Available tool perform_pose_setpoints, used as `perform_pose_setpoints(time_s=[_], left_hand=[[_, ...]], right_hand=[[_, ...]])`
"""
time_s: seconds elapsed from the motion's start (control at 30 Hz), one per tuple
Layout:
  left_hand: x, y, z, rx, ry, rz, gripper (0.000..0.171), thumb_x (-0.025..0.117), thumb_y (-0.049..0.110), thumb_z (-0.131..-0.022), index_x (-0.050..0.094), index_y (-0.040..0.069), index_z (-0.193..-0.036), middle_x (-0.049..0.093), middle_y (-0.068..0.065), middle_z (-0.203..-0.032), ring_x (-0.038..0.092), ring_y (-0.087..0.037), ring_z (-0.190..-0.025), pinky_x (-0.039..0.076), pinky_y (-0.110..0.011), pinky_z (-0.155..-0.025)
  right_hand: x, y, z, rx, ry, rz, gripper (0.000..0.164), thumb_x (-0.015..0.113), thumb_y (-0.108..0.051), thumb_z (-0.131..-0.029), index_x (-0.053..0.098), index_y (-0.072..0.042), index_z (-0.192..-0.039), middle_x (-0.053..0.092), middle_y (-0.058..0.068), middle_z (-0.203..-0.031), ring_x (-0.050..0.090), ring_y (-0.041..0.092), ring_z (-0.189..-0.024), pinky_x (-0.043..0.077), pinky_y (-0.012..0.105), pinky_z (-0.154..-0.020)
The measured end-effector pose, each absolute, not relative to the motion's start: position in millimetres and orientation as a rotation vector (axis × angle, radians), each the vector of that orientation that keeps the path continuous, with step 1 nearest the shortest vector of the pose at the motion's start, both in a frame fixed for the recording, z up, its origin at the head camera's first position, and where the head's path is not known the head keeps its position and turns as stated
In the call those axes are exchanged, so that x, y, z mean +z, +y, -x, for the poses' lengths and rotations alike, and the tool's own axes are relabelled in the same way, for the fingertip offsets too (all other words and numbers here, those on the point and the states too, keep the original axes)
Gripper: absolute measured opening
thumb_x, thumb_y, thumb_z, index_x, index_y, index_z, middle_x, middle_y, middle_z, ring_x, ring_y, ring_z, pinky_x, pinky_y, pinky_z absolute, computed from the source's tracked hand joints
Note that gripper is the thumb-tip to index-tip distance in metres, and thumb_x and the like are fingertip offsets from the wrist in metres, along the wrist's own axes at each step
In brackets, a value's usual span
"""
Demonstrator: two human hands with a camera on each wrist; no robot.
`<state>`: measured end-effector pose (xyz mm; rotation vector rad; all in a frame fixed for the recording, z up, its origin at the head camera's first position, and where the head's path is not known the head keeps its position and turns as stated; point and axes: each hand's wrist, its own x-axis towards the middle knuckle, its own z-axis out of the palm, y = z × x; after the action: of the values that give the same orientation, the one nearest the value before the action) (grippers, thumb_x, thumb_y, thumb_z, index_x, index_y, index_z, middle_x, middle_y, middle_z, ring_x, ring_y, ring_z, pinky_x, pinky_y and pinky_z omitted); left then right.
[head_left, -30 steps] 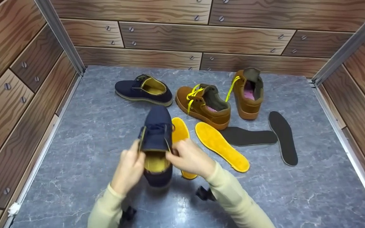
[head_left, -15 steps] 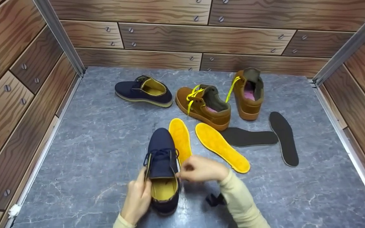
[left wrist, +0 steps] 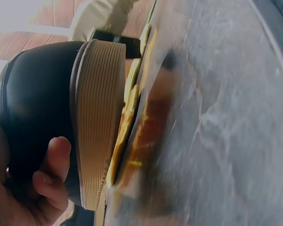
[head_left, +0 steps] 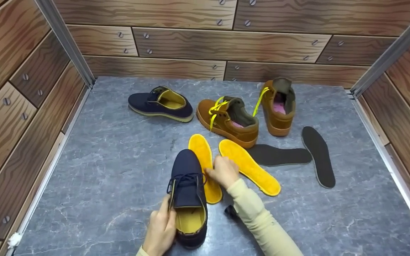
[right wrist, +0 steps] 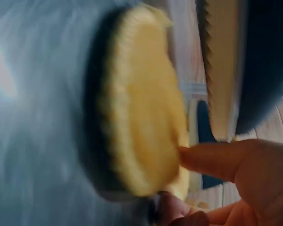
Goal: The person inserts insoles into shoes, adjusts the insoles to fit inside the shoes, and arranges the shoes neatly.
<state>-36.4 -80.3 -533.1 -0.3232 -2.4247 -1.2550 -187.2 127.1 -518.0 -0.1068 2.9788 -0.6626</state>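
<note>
My left hand point(head_left: 160, 227) grips the navy lace-up shoe point(head_left: 186, 192) by its side near the opening, toe pointing away; in the left wrist view the shoe's ribbed tan sole point(left wrist: 101, 117) is tilted up on edge. A yellow insole point(head_left: 201, 145) lies beside that shoe, partly covered by it. My right hand point(head_left: 225, 171) is over this insole's right edge. In the right wrist view its thumb point(right wrist: 212, 159) overlaps the blurred yellow insole point(right wrist: 146, 113), with the fingertips point(right wrist: 172, 207) apart below. A second yellow insole point(head_left: 255, 170) lies just right of the hand.
Another navy shoe point(head_left: 160, 103) stands at the back left. Two brown shoes with yellow laces, one angled point(head_left: 226, 121) and one upright on its sole point(head_left: 279, 106), stand at the back. Two dark grey insoles, one crosswise point(head_left: 279, 155) and one lengthwise point(head_left: 319, 158), lie right. Wood-patterned walls point(head_left: 190, 42) enclose the floor.
The navy shoe has come nearer me and slightly right in my left hand. My right hand has left the shoe's edge and moved to the yellow insole beside it.
</note>
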Motion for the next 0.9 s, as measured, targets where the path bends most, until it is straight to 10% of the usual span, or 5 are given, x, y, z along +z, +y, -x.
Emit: perform_pose_setpoints(time_s=[0.9], left_hand=[[-544, -28, 71, -1.321, -2.421, 0.504, 0.039, 0.051, -0.011, -0.086, 0.051, -0.014, -0.125, 0.067, -0.019, -0.069, 0.068, -0.02, -0.061, 0.055, -0.028, -0.056]], right_hand=[[-416, 194, 177, -1.01, 3.073, 0.316, 0.028, 0.056, -0.014, -0.098, 0.055, -0.009, -0.07, 0.046, 0.002, -0.06, 0.047, 0.02, -0.054, 0.039, 0.033, -0.052]])
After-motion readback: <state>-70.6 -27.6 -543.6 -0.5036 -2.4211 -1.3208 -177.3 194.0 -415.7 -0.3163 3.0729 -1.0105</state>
